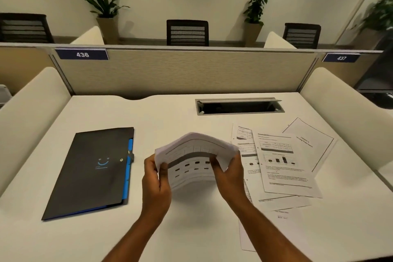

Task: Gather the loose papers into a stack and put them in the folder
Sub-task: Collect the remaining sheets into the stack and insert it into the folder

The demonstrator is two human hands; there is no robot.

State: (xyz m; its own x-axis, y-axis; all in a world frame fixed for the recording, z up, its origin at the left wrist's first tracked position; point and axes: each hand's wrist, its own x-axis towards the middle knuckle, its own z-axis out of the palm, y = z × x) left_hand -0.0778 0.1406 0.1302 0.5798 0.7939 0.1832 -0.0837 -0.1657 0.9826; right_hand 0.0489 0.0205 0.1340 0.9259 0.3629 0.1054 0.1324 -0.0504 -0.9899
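Above the middle of the tabletop (191, 112), both hands hold a small stack (192, 162) of printed sheets clear of the surface. The left hand (156, 181) pinches its left edge, thumb on top; the right hand (228, 173) grips the right edge the same way. The stack bows upward between them, so it is light and limp and will sag or fan if held by one corner alone. It probably handles best gripped at two opposite edges, as now, or tapped on edge against the tabletop to square it.

More papers (285, 161) lie loose and overlapping toward the right edge, one angled sheet (310, 142) farthest back, others trailing toward the near edge. Flat on the smooth surface, they look hard to pinch; sliding each by a corner or off the pile should lift it more easily.

Near the left edge lies the folder (91, 172), dark, closed, with a blue inner edge and what looks like a clasp. It appears stiffer than the sheets and must be opened first.
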